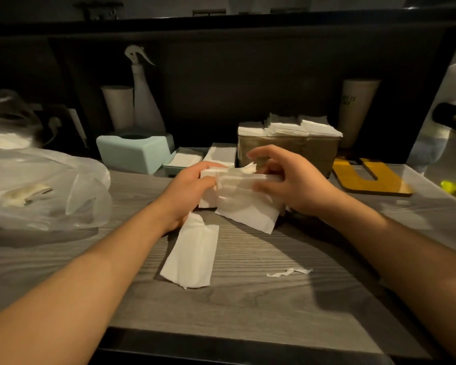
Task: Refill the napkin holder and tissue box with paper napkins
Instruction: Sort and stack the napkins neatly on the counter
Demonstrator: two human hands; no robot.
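Observation:
Above the grey wooden counter (248,299), my left hand (192,188) grips one end of a stack of white paper napkins (245,204). My right hand (292,180) pinches the stack's other end, its upper fingers lifted. A loose napkin (192,256) lies flat on the counter below my left wrist. Behind my hands stands a brown napkin holder (316,151) heaped with white napkins (290,127). At the back left sits a pale teal tissue box (132,151), and next to it its open tray (182,160) with napkins inside. Another napkin pile (221,154) lies beside the tray.
A clear plastic bag (45,185) covers the counter's left side. A spray bottle (145,98) and paper cups (119,106) stand at the back. A yellow wooden lid (369,177) lies at the right. A torn paper scrap (287,272) rests near the front.

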